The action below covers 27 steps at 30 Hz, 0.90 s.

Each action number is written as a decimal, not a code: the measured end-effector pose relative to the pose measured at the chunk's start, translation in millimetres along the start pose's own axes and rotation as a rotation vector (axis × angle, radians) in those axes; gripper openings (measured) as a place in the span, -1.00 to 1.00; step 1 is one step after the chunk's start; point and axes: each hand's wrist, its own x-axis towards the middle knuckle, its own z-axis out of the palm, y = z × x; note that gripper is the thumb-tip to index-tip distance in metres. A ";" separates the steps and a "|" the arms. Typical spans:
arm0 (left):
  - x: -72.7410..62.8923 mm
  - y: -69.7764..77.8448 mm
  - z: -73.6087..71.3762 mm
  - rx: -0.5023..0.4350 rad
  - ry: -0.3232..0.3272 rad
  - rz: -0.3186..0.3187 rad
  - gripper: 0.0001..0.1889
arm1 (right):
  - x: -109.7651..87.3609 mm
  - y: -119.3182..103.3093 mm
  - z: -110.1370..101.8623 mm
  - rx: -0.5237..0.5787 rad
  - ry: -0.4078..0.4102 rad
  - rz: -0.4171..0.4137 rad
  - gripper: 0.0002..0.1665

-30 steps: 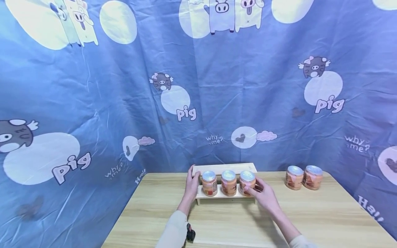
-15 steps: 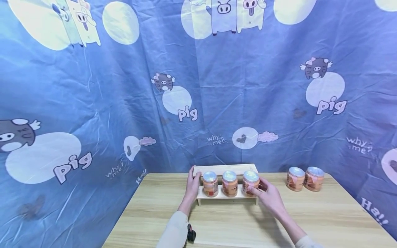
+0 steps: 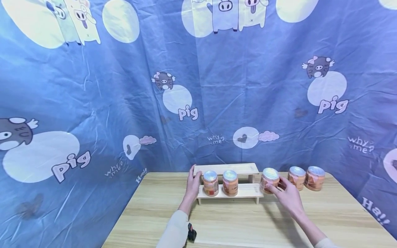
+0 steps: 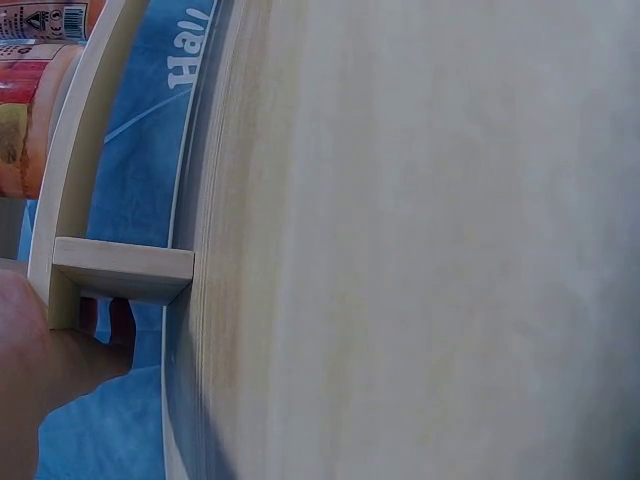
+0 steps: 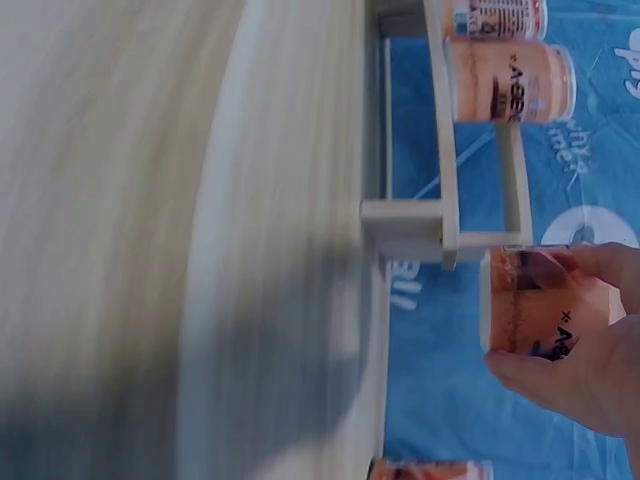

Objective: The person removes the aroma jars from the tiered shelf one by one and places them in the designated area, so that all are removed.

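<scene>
A two-step wooden rack [image 3: 252,190] stands on the table near the back. My left hand [image 3: 193,186] grips its left end, and in the left wrist view bent fingertips [image 4: 122,322] show behind the rack's leg. To the right of the rack my right hand [image 3: 291,197] holds an orange can [image 3: 268,179] with a silver lid, thumb on one side and fingers on the other. The right wrist view shows this can [image 5: 535,300] raised above the tabletop, past the rack's end. Two like cans, one at left [image 3: 211,186] and one at mid-rack [image 3: 230,186], sit on the lower step.
Two more cans, a nearer one [image 3: 298,179] and a farther one [image 3: 315,179], stand side by side at the table's back right. A blue patterned curtain [image 3: 217,103] hangs behind the table [image 3: 229,224]. Near the left sleeve [image 3: 175,229] is a small black object [image 3: 192,234].
My right hand has lifted the rightmost can off the rack's lower step and carried it right, beyond the rack's end. The left hand stays at the rack's left end.
</scene>
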 end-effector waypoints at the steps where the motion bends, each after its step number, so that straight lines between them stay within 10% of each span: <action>1: -0.6 -0.9 -0.6 0.004 -0.001 -0.005 -0.29 | -0.8 3.1 -3.1 -0.007 0.004 0.007 -0.10; 27: 0.3 1.5 -0.8 -0.019 -0.013 -0.012 -0.27 | 1.2 70.6 -58.7 -0.229 0.111 0.089 -0.13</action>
